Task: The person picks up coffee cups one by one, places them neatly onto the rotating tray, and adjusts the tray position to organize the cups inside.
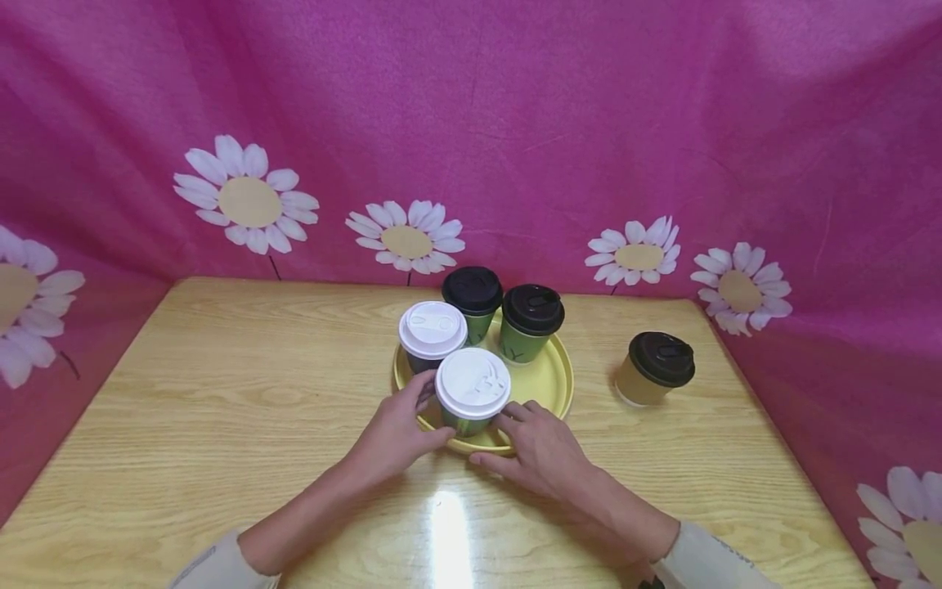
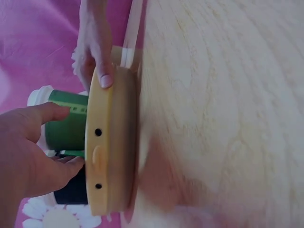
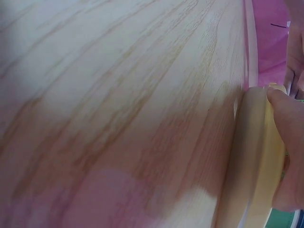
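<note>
A green paper cup with a white lid stands at the near side of a round yellow tray. My left hand is at its left, thumb across its front and fingers curled along its side. My right hand pinches the tray's near right rim, thumb outside and fingers inside, close to the cup. The right thumb shows on the rim in the left wrist view. Behind stand a dark cup with a white lid and two green cups with black lids, one at the back and one at the right.
A brown cup with a black lid stands on the wooden table, right of the tray. A pink cloth with daisies hangs behind the table and along both sides.
</note>
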{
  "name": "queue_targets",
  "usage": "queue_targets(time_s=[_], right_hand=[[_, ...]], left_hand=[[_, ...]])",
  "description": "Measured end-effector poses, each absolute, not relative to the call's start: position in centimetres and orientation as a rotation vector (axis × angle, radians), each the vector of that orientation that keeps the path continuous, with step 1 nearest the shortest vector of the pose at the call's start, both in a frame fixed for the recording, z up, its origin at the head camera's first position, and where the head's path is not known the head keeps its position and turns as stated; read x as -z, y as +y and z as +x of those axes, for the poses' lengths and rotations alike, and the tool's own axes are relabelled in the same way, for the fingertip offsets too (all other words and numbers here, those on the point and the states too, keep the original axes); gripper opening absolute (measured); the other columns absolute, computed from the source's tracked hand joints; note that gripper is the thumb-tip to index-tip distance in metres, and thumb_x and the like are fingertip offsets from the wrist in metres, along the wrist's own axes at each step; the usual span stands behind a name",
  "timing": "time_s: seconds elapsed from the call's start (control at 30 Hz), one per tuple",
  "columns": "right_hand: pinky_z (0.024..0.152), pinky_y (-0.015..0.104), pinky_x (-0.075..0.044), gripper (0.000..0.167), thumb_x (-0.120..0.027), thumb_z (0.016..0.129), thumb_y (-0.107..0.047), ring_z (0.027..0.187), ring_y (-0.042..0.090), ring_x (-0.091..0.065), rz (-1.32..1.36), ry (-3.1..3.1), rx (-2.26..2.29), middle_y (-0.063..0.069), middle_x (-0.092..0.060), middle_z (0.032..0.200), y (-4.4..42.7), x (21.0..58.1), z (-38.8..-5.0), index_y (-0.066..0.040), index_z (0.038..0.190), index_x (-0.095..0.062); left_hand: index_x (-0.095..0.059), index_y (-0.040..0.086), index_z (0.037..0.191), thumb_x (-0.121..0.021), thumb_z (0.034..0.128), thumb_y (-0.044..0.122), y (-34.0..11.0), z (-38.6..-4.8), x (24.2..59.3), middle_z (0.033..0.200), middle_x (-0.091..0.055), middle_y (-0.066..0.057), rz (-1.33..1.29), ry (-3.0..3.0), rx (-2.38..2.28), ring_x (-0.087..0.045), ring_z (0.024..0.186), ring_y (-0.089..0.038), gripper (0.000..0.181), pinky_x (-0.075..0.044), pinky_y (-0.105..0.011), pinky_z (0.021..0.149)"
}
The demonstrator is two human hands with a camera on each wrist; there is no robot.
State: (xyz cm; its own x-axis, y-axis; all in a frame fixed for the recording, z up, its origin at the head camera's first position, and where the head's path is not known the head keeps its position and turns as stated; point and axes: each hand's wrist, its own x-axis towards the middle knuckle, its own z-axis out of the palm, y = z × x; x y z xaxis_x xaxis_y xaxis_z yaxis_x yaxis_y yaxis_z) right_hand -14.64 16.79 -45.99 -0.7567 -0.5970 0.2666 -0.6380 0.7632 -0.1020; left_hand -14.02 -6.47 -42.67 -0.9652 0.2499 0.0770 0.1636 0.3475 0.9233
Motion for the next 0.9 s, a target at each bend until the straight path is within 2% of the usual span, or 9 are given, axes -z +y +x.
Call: queue_targets(time_s=[0.13,0.23,0.4,0.6,0.77,0.9], right_hand=[[0.070,0.037,-0.052,0.053,-0.062,0.086,-0.066,0.085,0.023,-0.059,0.965,-2.750,-0.286,-0.003,-0.063,0.094,16.8,45.8,-14.7,-0.017,0.104,-0.069],[0.069,0.037,-0.051,0.052,-0.062,0.086,-0.067,0.084,0.022,-0.059,0.959,-2.760,-0.285,-0.004,-0.061,0.093,16.9,45.8,-14.7,-0.017,0.101,-0.068],[0.067,0.036,-0.051,0.052,-0.063,0.086,-0.067,0.083,0.022,-0.058,0.956,-2.763,-0.283,-0.004,-0.061,0.092,16.9,45.7,-14.7,-0.017,0.100,-0.069],[0.066,0.035,-0.051,0.047,-0.064,0.087,-0.064,0.081,0.021,-0.058,0.963,-2.737,-0.293,-0.005,-0.060,0.089,16.8,45.9,-14.7,-0.018,0.094,-0.067],[0.067,0.036,-0.051,0.051,-0.066,0.086,-0.063,0.081,0.022,-0.059,0.968,-2.703,-0.298,-0.003,-0.065,0.094,16.7,46.1,-14.6,-0.016,0.106,-0.071],[0.067,0.036,-0.051,0.052,-0.067,0.084,-0.062,0.081,0.022,-0.059,0.956,-2.689,-0.299,-0.001,-0.066,0.095,16.6,46.2,-14.6,-0.015,0.106,-0.072]], left_hand=[[-0.048,-0.004,0.139,-0.074,0.0821,-0.006,-7.5,-13.8,41.8,0.138,-0.055,-0.020,0.401,2.622,-1.661,-0.053,0.127,-0.034,0.063,-0.044,-0.042,0.106],[-0.054,-0.002,0.134,-0.067,0.0861,-0.005,-8.2,-13.7,40.9,0.132,-0.060,-0.017,0.432,2.776,-1.616,-0.058,0.121,-0.031,0.050,-0.047,-0.041,0.103],[-0.062,0.002,0.126,-0.066,0.0897,0.002,-8.3,-13.5,39.1,0.126,-0.062,-0.009,0.691,3.023,-1.452,-0.059,0.116,-0.024,0.037,-0.050,-0.040,0.098],[-0.066,0.006,0.122,-0.072,0.0885,0.019,-6.7,-13.3,38.1,0.129,-0.061,-0.008,1.130,3.193,-0.990,-0.056,0.121,-0.022,0.037,-0.049,-0.039,0.101],[-0.062,0.003,0.129,-0.070,0.0907,0.027,-5.4,-13.6,38.2,0.129,-0.061,-0.009,1.298,3.197,-0.783,-0.055,0.121,-0.024,0.046,-0.044,-0.037,0.106],[-0.062,0.002,0.127,-0.068,0.0920,0.029,-4.8,-13.9,38.4,0.127,-0.061,-0.010,1.383,3.207,-0.673,-0.055,0.121,-0.024,0.044,-0.043,-0.036,0.107]])
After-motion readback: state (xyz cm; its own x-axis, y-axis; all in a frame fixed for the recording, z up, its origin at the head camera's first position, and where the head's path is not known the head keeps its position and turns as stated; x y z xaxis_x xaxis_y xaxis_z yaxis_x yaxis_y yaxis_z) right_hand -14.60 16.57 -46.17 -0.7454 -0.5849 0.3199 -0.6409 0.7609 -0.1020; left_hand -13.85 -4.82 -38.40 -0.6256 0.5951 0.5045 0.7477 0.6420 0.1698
